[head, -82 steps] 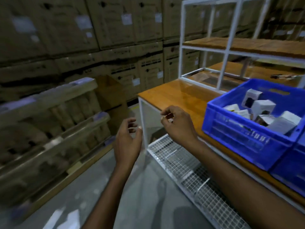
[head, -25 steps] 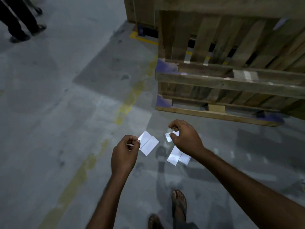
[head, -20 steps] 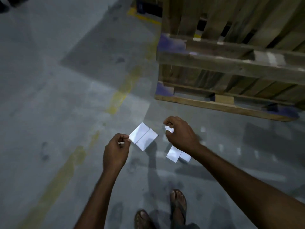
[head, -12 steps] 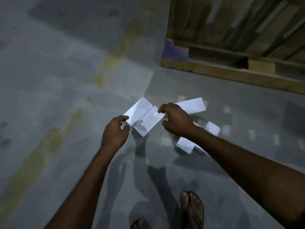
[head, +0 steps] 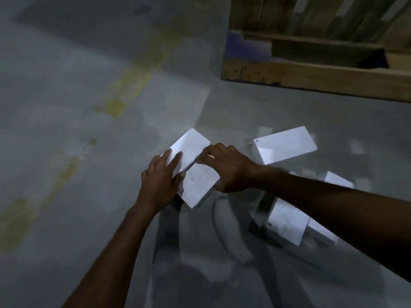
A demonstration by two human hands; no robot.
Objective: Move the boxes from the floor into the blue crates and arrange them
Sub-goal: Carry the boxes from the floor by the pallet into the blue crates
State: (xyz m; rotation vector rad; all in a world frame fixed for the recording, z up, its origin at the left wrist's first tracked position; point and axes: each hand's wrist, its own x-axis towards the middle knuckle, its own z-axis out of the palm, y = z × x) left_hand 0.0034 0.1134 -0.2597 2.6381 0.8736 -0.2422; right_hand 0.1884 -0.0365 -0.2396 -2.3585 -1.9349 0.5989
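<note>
Nearest, back from the fingers and to their right, a low box (head: pixel 287 227) lies white on the grey floor (head: pixel 66 218), partly under the right forearm, with a small dark dot at its corner; an end box (head: pixel 338 180), also white, shows just past that arm; any print on either is too blurred to read. The left hand (head: pixel 161 181) lies flat, its fingers (head: pixel 175 161) straight and resting on the near corner of the far box (head: pixel 191 146), thumb down at the seam; the right hand (head: pixel 226 167) grips the near box (head: pixel 199 184), its fingers (head: pixel 204 155) curled down at the seam between the two boxes, thumb against that box's right edge. The near box and far box sit side by side, long edges touching, directly under the fingers of both hands; whether the near box is raised off the floor I cannot tell; its white top carries only faint lines, not readable. Right of the right hand's fingers and a little beyond, apart from the pair, a side box (head: pixel 284 144) lies flat on the floor, a dark dot at its left corner, its face too washed out to read. Farther off, beyond and right of the fingers, stands a wooden pallet (head: pixel 311 78) with a blue-painted patch at its corner; beyond and left of the fingers a worn yellow line (head: pixel 131 85) runs across the floor.
</note>
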